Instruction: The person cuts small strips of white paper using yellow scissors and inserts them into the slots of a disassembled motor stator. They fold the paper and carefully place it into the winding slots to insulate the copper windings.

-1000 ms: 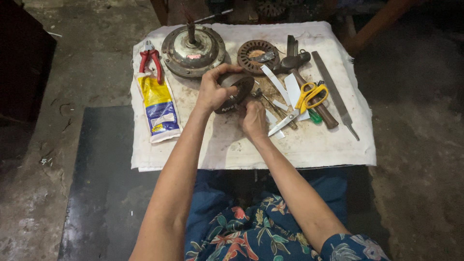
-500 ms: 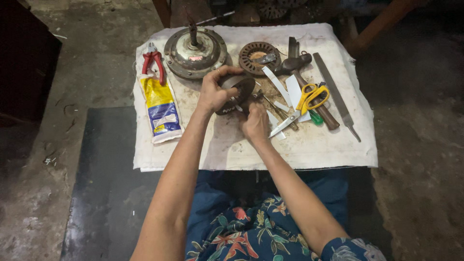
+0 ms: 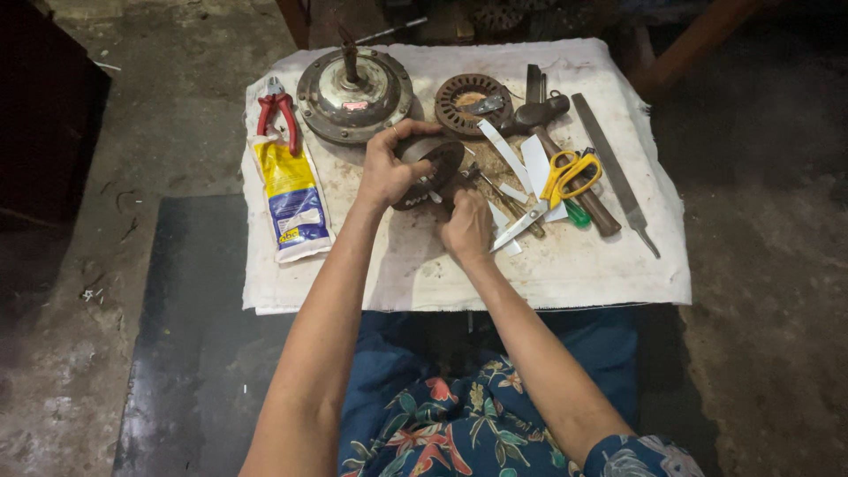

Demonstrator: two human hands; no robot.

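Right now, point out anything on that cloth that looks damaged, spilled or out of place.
Nothing looks spilled or broken. The white cloth is stained brown near the middle, beside the right hand. The left hand grips a dark round motor part. Cut white strips lie loose under the yellow-handled scissors.

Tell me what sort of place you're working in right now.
Probably an informal repair workshop on a bare concrete floor: a white cloth holds a round metal motor housing, a hammer and red pliers.

Red pliers (image 3: 278,113), yellow scissors (image 3: 565,177), perhaps file (image 3: 614,172)
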